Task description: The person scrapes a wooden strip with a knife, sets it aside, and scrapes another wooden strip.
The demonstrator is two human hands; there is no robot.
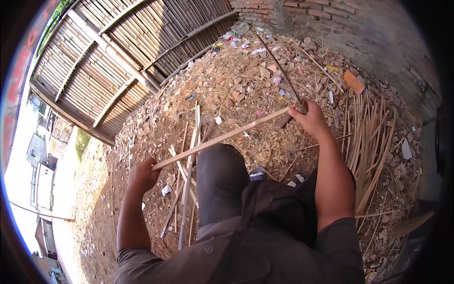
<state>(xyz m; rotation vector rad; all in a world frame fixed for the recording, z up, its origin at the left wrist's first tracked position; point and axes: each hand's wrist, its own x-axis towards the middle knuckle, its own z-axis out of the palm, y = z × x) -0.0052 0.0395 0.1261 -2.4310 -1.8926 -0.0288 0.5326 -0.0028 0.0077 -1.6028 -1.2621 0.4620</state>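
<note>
A long pale bamboo strip [222,137] spans between my two hands, above my bent knee. My left hand [143,175] is closed around its left end. My right hand [311,119] is closed on a long, thin, dark tool that looks like a machete [280,69], seen nearly edge-on and pointing up and away to the left. The strip's right end meets the fingers of this hand, close to the base of the tool. The grip part of the tool is mostly hidden by the fingers.
Several bamboo strips [182,161] lie by my left knee. A larger bundle of split strips [371,137] spreads on the right. Rubble and litter cover the ground ahead, with an orange tile piece [353,82]. A bamboo fence [123,52] and a brick wall [326,16] stand beyond.
</note>
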